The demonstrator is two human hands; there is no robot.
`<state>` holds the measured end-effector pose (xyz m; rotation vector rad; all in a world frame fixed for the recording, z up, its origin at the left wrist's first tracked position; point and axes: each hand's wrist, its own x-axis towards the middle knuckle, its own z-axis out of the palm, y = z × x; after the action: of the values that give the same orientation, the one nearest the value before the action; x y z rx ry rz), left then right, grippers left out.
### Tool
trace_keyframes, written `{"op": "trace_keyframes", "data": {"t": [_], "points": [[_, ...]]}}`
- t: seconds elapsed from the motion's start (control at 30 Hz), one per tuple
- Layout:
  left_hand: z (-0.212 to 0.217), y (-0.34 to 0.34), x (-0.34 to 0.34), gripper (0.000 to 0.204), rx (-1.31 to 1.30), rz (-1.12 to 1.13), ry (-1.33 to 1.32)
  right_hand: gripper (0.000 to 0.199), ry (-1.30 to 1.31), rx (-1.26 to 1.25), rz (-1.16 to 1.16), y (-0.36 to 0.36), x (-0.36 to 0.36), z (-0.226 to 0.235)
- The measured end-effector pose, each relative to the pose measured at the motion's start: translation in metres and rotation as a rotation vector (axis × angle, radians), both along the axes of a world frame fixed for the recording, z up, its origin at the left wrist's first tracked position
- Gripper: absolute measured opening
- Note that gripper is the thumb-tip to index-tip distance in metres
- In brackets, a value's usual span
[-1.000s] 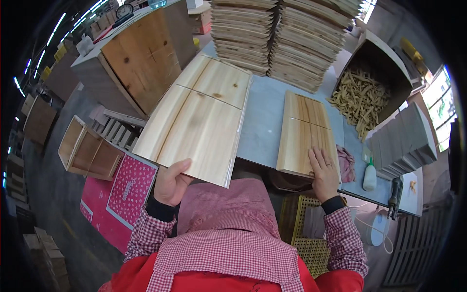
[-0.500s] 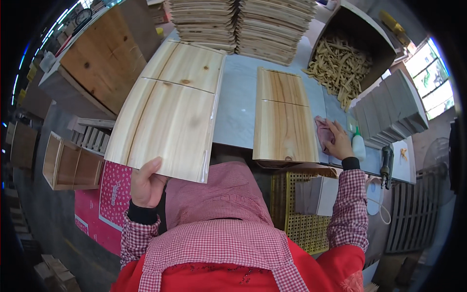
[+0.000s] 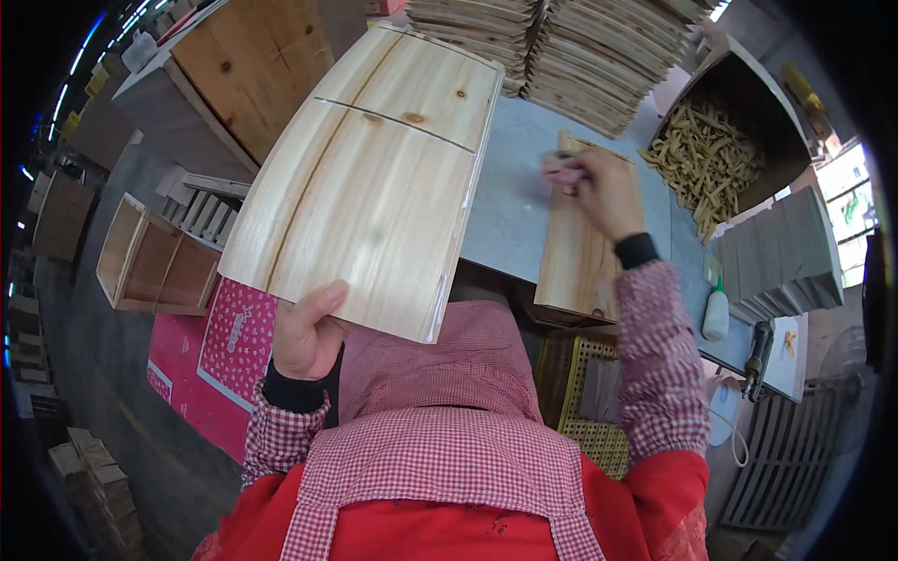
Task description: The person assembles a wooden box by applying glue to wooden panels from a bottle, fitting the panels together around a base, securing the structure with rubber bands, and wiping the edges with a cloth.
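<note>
My left hand [image 3: 311, 329] grips the lower edge of a pale wooden panel [image 3: 365, 210], thumb on its face. The panel is tilted, with a groove across its upper part and shiny wet-looking streaks along its right edge. My right hand [image 3: 610, 196], somewhat blurred, is closed on a crumpled pink cloth [image 3: 562, 169]. It hovers over a second grooved wooden panel [image 3: 572, 257] that lies on the table, and my forearm hides part of that panel. A white squeeze bottle with a green tip [image 3: 716, 313] stands to the right of my forearm.
Tall stacks of wooden panels [image 3: 599, 61] rise at the back of the grey-blue table [image 3: 510, 140]. A box of wood strips [image 3: 781, 159], a row of grey boards [image 3: 781, 248] and a power tool [image 3: 760, 355] are on the right. A yellow crate [image 3: 599, 444] sits below the table.
My right hand has lifted the pink cloth off the table and carried it up and left, across the lying panel. The held panel has come up slightly, and the whole view has shifted.
</note>
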<state>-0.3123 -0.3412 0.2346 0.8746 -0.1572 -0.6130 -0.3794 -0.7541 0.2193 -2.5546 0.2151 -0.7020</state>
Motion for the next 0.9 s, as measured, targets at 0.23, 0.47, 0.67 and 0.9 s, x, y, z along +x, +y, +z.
{"op": "trace_keyframes", "data": {"t": [0.23, 0.47, 0.67, 0.9], "points": [[0.001, 0.011, -0.004, 0.063, -0.011, 0.032, -0.004, 0.031, 0.225, -0.216, -0.102, 0.082, 0.014, -0.077], [0.001, 0.009, 0.008, 0.064, -0.017, 0.010, 0.000, 0.027, 0.105, 0.024, 0.115, 0.125, -0.018, -0.050], [0.005, 0.011, 0.003, 0.064, 0.000, 0.067, -0.056, 0.029, 0.005, -0.055, -0.185, 0.026, 0.074, -0.055], [0.013, 0.007, -0.004, 0.064, 0.045, 0.122, -0.061, 0.039, 0.200, -0.205, 0.038, 0.071, 0.092, -0.082]]}}
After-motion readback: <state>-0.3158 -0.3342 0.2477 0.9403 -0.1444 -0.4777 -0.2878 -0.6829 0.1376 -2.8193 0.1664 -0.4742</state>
